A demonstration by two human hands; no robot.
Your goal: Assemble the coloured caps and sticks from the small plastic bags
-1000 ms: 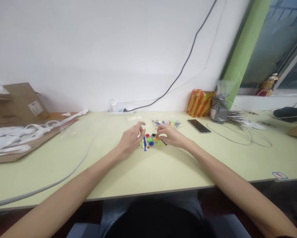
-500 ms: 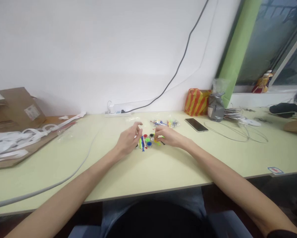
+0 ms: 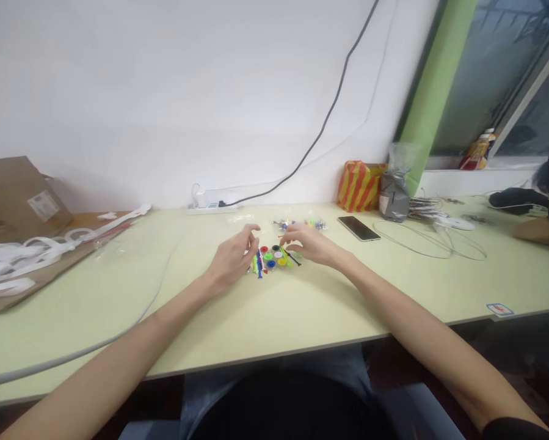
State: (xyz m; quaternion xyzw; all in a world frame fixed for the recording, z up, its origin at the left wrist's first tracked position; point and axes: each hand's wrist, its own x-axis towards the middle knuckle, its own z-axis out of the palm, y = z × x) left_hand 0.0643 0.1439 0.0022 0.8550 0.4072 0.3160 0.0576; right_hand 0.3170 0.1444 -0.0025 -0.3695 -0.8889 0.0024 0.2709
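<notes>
Several small coloured discs lie in a cluster on the table between my hands, among them a red disc (image 3: 264, 249), a blue disc (image 3: 271, 264) and a yellow disc (image 3: 281, 262). My left hand (image 3: 232, 255) rests at the left of the cluster, fingers bent and apart, beside a blue plastic stick (image 3: 259, 269). To the right, my right hand (image 3: 311, 244) hovers with curved fingers and thumb apart, close to a lime-green stick (image 3: 285, 254) and a black stick (image 3: 295, 260). Neither hand visibly holds anything. The left palm side is partly hidden.
Behind the hands lie clear bags of small coloured pieces (image 3: 319, 225). A phone (image 3: 358, 228), a striped bag (image 3: 359, 186) and a grey pouch (image 3: 394, 195) stand farther right. A cable (image 3: 150, 304), white strips (image 3: 22, 263) and a carton (image 3: 20, 192) are at left.
My right hand has drawn up off the yellow disc, its fingers now wider apart. The yellow disc is uncovered in the cluster. My left hand stays put; the view has shifted slightly.
</notes>
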